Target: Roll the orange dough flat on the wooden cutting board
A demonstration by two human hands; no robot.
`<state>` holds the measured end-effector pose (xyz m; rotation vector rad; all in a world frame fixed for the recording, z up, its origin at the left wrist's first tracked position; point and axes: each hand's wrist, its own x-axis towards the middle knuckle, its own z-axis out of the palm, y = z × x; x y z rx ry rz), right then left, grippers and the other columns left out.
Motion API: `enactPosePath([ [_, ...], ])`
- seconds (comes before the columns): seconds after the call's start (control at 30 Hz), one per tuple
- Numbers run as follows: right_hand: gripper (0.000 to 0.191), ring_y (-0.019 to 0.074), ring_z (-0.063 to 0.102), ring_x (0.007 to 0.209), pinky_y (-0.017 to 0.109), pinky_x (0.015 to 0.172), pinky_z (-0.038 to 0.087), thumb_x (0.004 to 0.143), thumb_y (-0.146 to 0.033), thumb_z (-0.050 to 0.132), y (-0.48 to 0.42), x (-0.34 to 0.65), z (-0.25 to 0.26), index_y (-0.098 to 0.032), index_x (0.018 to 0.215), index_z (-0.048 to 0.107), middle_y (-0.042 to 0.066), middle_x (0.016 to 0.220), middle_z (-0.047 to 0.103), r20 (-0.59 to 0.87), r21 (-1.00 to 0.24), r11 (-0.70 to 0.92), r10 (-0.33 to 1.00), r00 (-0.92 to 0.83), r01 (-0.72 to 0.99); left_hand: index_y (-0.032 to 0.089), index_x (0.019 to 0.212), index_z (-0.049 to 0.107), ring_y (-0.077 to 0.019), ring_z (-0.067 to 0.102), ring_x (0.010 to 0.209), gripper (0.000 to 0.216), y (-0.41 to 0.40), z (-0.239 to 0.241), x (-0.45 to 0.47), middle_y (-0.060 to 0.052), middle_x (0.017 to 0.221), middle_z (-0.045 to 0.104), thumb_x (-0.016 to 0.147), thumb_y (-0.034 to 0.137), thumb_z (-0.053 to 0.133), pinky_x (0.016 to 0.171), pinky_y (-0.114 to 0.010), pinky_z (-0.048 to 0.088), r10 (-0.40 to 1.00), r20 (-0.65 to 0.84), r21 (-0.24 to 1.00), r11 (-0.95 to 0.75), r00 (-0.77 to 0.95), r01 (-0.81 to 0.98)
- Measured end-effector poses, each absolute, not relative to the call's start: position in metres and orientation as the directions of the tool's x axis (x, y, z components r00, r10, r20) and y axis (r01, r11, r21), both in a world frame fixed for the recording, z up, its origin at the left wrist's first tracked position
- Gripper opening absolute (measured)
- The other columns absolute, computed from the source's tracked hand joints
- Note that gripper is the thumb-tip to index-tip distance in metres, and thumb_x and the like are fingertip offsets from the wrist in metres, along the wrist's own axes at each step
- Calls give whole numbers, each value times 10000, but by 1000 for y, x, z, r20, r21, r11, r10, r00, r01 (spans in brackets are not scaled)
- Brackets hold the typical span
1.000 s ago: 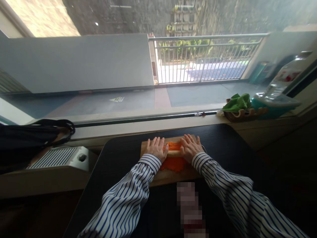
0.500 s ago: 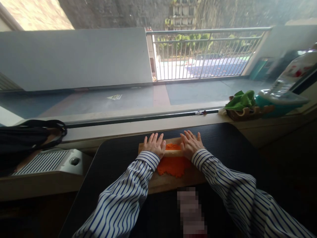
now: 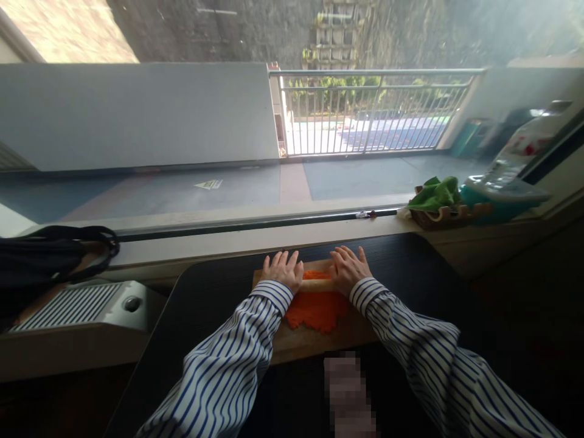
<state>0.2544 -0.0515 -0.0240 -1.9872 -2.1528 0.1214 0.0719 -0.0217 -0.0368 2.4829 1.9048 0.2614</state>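
A flat sheet of orange dough (image 3: 317,310) lies on a wooden board (image 3: 314,340) on a dark table (image 3: 214,304). Across the dough's far part lies a wooden rolling pin (image 3: 316,284). My left hand (image 3: 283,269) presses flat on the pin's left end and my right hand (image 3: 347,267) on its right end, fingers stretched forward. Both arms wear blue-and-white striped sleeves.
A window sill runs behind the table. On it at the right stand a wooden holder with a green cloth (image 3: 435,194) and a teal container (image 3: 497,198). At the left sit a white grilled appliance (image 3: 77,304) and a black bag (image 3: 50,255).
Both hands have pushed the rolling pin away from me toward the board's far edge, so more flattened orange dough shows on the near side.
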Motion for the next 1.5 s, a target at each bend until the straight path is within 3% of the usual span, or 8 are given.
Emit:
enactPosePath([
  [0.23, 454, 239, 239, 1293, 581, 1023, 45, 828, -309, 303, -75, 254, -31, -216, 1255, 428, 80, 1383, 367, 30, -184, 87, 996, -83, 979, 139, 1274, 451, -265, 370, 1235, 602, -57, -37, 63, -124, 1309, 471, 877, 502, 181, 1042, -501, 204, 927, 156, 38, -351, 341, 936],
  [0.53, 530, 225, 143, 1330, 553, 1040, -2, 892, -403, 161, -82, 251, -38, -167, 1323, 360, 86, 1435, 269, 26, -135, 74, 997, -71, 988, 97, 1301, 408, -266, 332, 1266, 605, -63, -42, 61, -131, 1335, 435, 882, 475, 188, 1050, -475, 219, 914, 180, 13, -373, 365, 928],
  [0.93, 449, 227, 227, 1301, 582, 1029, 37, 875, -315, 258, -33, 257, -34, -164, 1258, 439, 90, 1372, 386, 124, -227, 64, 992, -37, 972, 197, 1318, 386, -215, 306, 1279, 553, -10, -37, 70, -66, 1362, 414, 885, 453, 156, 1068, -467, 157, 939, 114, 116, -338, 325, 934],
  [1.1, 400, 186, 364, 1221, 457, 1060, 93, 880, -273, 268, -39, 256, -28, -163, 1163, 528, 81, 1252, 527, 204, -227, 122, 976, -75, 966, 193, 1310, 395, -215, 319, 1270, 539, -12, -40, 69, -70, 1359, 419, 883, 443, 180, 1063, -456, 174, 955, 80, 118, -294, 286, 948],
  [1.27, 460, 185, 342, 1244, 406, 1057, 143, 908, -322, 208, -63, 257, -24, -140, 1239, 471, 80, 1304, 481, 146, -223, 144, 983, -113, 964, 162, 1293, 419, -229, 333, 1263, 511, -21, -38, 71, -106, 1372, 393, 883, 390, 215, 1037, -426, 246, 973, 63, 103, -228, 222, 968],
  [1.5, 518, 214, 236, 1304, 516, 1057, 59, 916, -380, 136, -87, 256, -26, -147, 1295, 402, 80, 1387, 369, -6, -153, 189, 981, -192, 970, 84, 1215, 501, -272, 407, 1211, 549, -39, -36, 68, -154, 1287, 485, 887, 422, 217, 1013, -438, 301, 932, 207, 69, -317, 298, 946],
])
